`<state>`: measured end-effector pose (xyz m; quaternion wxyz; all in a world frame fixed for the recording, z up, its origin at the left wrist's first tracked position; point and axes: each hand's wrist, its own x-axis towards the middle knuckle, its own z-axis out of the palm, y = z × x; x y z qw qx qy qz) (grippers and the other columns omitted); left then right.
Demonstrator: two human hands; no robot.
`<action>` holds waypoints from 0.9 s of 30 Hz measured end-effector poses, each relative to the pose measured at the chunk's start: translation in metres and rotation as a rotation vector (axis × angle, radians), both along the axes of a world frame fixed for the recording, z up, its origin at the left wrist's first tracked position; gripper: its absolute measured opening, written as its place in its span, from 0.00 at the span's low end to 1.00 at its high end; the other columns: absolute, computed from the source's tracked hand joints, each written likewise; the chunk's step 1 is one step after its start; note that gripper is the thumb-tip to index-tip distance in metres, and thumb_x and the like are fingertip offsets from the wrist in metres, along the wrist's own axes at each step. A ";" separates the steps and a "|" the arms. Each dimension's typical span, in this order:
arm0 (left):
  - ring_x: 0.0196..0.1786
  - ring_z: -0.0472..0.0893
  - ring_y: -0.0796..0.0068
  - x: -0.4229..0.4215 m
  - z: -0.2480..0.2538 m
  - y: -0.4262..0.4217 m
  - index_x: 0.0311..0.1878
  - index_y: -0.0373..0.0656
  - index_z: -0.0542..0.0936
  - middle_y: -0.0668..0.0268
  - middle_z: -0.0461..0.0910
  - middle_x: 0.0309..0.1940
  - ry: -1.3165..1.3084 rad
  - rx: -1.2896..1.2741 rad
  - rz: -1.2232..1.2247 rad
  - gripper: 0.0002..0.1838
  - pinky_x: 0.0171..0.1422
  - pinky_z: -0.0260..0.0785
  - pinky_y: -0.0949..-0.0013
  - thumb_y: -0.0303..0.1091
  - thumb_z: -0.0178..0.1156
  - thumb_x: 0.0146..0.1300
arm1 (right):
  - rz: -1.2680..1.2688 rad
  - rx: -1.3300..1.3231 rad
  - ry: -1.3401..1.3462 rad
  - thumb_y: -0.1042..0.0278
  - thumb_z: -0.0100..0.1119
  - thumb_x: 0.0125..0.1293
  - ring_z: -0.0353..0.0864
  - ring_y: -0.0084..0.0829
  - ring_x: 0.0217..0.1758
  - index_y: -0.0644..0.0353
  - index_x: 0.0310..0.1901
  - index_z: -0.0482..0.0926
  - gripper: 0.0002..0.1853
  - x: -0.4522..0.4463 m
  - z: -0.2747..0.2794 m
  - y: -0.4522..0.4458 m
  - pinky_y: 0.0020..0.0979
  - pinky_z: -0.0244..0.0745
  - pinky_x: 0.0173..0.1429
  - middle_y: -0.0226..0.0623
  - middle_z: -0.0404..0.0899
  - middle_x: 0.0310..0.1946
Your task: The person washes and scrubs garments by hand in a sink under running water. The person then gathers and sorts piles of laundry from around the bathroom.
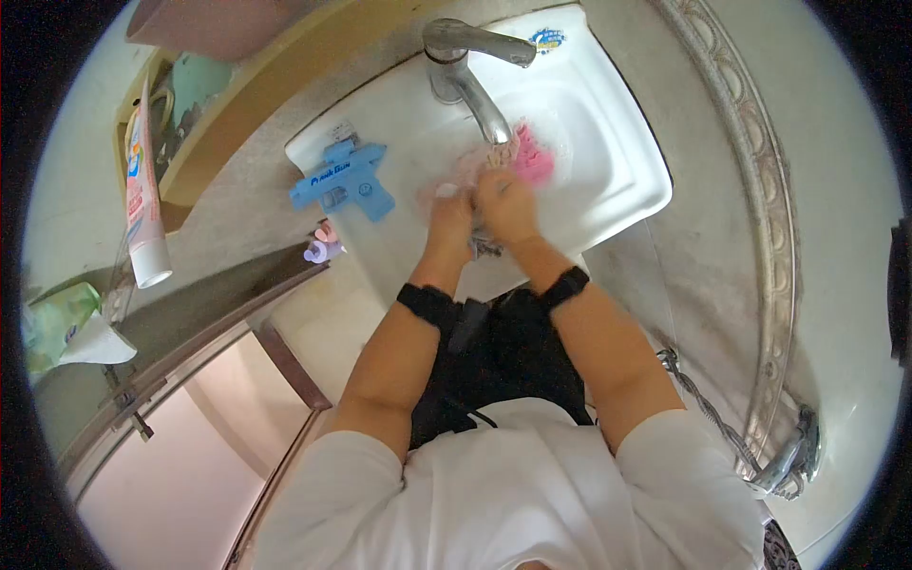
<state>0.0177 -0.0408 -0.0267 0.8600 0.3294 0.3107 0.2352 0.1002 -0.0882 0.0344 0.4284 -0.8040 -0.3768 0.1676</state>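
Observation:
Both hands are together over the white sink (613,204), just in front of the faucet (475,95). Bunched pink cloth (534,160) shows beyond the fingers, brighter at its right side, below the spout. My right hand (505,204) is closed around part of it. My left hand (448,214) presses in from the other side, also closed on the cloth, though motion blurs its fingers. On the sink's left rim lies a blue toy gun (347,182) with a smiley mark on it. A small dark area shows below the hands, too unclear to name.
A toothpaste tube (144,204) stands cap down at the left, near a mustard-coloured shelf edge (223,104). Small purple and pink bottle tops (323,249) are beside the sink. A green and white packet (76,332) is at far left. A metal hose (717,418) hangs at right.

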 end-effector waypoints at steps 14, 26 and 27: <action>0.45 0.77 0.72 -0.036 0.086 0.035 0.52 0.33 0.73 0.60 0.76 0.45 0.147 0.006 -0.419 0.27 0.49 0.70 0.70 0.35 0.67 0.49 | 0.414 -0.536 0.069 0.59 0.68 0.49 0.76 0.26 0.39 0.64 0.40 0.78 0.20 0.062 0.067 -0.048 0.27 0.70 0.46 0.38 0.79 0.34; 0.38 0.73 0.82 -0.052 0.101 0.046 0.45 0.36 0.78 0.68 0.77 0.32 0.610 0.434 -0.627 0.21 0.42 0.65 0.73 0.45 0.62 0.55 | 0.019 -0.011 0.890 0.60 0.59 0.61 0.78 0.25 0.37 0.66 0.39 0.78 0.15 0.081 0.056 -0.071 0.28 0.73 0.43 0.33 0.80 0.34; 0.38 0.73 0.82 -0.052 0.103 0.045 0.45 0.36 0.78 0.68 0.77 0.32 0.610 0.435 -0.626 0.21 0.42 0.65 0.73 0.45 0.62 0.55 | 0.020 -0.011 0.889 0.60 0.59 0.61 0.78 0.25 0.37 0.66 0.39 0.78 0.15 0.080 0.053 -0.072 0.28 0.73 0.43 0.33 0.80 0.34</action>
